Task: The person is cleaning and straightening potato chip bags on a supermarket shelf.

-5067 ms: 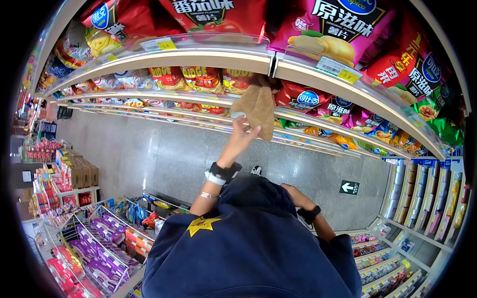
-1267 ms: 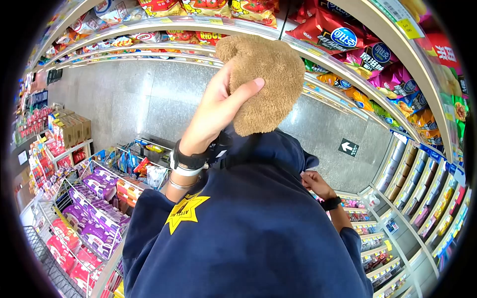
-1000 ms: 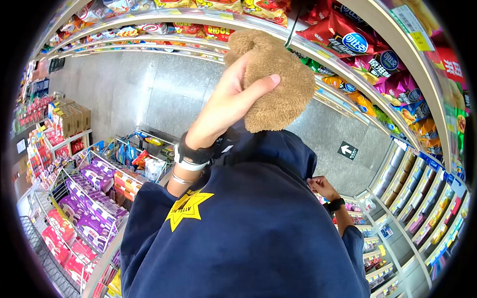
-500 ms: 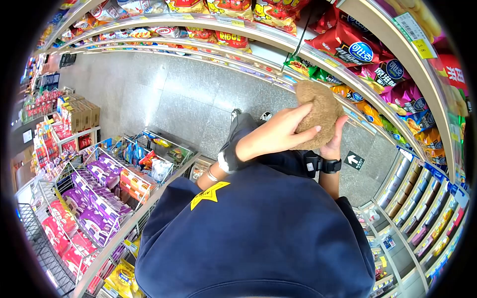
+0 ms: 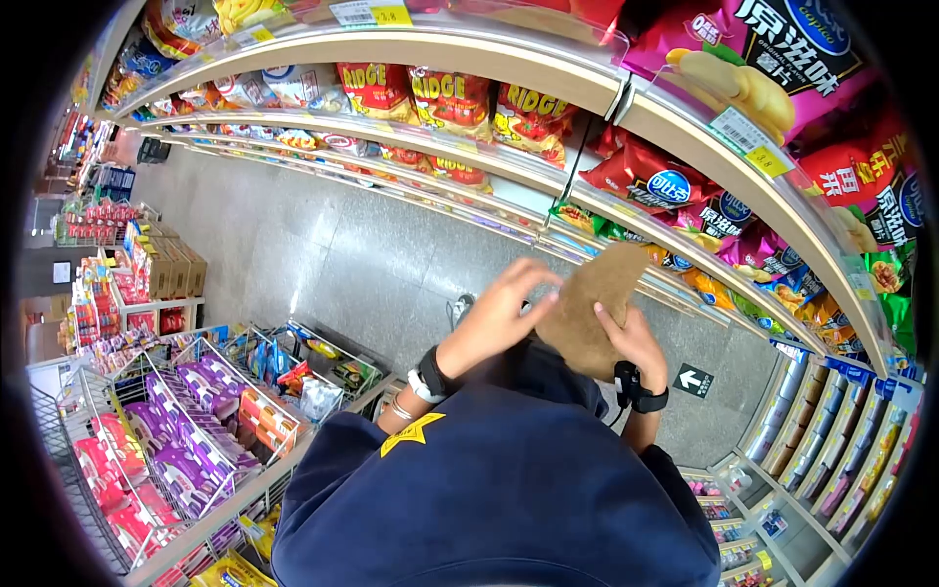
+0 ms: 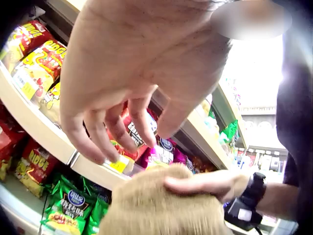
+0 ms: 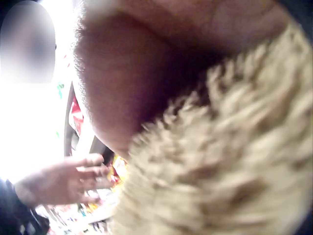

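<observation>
My right hand (image 5: 638,350) grips a brown fluffy cloth (image 5: 592,308) by its lower right side, thumb lying across its face. The cloth is bunched up in front of my body, beside the lower shelves. In the right wrist view its pile (image 7: 230,161) fills most of the picture, and the right fingers behind it are hidden. My left hand (image 5: 504,311) is just left of the cloth, holding nothing. Its fingers are spread and loosely bent, as the left wrist view shows, with the left hand (image 6: 142,68) above the cloth (image 6: 164,203).
Curved shelves of chip bags stand ahead, with red Ridge bags (image 5: 450,101) at left and a large pink bag (image 5: 773,59) upper right. A rack of purple packs (image 5: 181,430) stands behind at left. Grey floor (image 5: 372,235) lies between, with an arrow sign (image 5: 693,380).
Earlier the left hand alone held the cloth, first at the shelf, then close up. Half a second ago both hands were on it; now the left has let go and the right holds it.
</observation>
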`<act>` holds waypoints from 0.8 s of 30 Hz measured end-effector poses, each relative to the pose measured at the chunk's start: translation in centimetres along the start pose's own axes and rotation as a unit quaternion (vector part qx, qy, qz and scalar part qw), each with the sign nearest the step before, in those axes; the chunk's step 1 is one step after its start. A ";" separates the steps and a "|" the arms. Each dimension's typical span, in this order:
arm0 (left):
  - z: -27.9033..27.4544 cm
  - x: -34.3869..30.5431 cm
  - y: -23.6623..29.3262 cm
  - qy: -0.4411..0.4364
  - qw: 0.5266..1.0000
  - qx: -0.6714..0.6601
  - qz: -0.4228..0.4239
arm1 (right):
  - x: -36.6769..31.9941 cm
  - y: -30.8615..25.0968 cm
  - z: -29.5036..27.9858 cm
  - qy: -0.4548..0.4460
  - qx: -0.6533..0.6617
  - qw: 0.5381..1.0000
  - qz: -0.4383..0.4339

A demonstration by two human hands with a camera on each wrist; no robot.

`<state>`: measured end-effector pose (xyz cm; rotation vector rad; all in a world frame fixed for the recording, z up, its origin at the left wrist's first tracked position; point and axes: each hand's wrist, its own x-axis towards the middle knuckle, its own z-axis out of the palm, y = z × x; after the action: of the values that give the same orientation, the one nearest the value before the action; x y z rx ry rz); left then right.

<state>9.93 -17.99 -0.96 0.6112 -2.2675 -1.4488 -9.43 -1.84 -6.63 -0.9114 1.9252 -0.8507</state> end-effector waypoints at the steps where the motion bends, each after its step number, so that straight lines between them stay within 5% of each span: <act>1: -0.7 1.0 0.3 0.050 0.999 0.013 0.011 | 0.0 -1.2 -0.6 -0.011 -0.016 1.000 0.025; 7: -3.1 9.6 -4.2 0.267 0.949 0.140 0.089 | 0.1 1.1 0.4 0.030 -0.056 0.994 0.092; 13: -3.7 16.4 -6.6 0.335 0.930 0.112 0.104 | -2.9 2.5 1.4 0.006 -0.025 0.972 0.234; 16: -4.7 17.8 -7.3 0.271 0.955 0.094 0.070 | -4.9 6.2 2.6 -0.051 0.323 0.928 0.181; 17: -4.9 18.6 -8.0 0.285 0.948 0.074 0.121 | -5.1 7.4 3.0 -0.056 0.412 0.890 0.188; 20: -5.8 18.7 -6.9 0.234 0.971 0.013 0.050 | -6.3 9.5 3.5 -0.024 0.531 0.825 0.192; 21: -5.9 18.7 -6.0 0.225 0.973 0.009 0.051 | -6.5 10.8 3.5 -0.041 0.605 0.769 0.200; 24: -6.1 18.5 -4.7 0.203 0.977 0.009 0.068 | -7.0 16.1 5.7 -0.002 0.623 0.776 0.103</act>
<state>-1.50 -34.42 -1.28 0.6725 -1.9608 -1.1202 -6.08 10.97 -19.50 0.1250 0.9801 -1.6254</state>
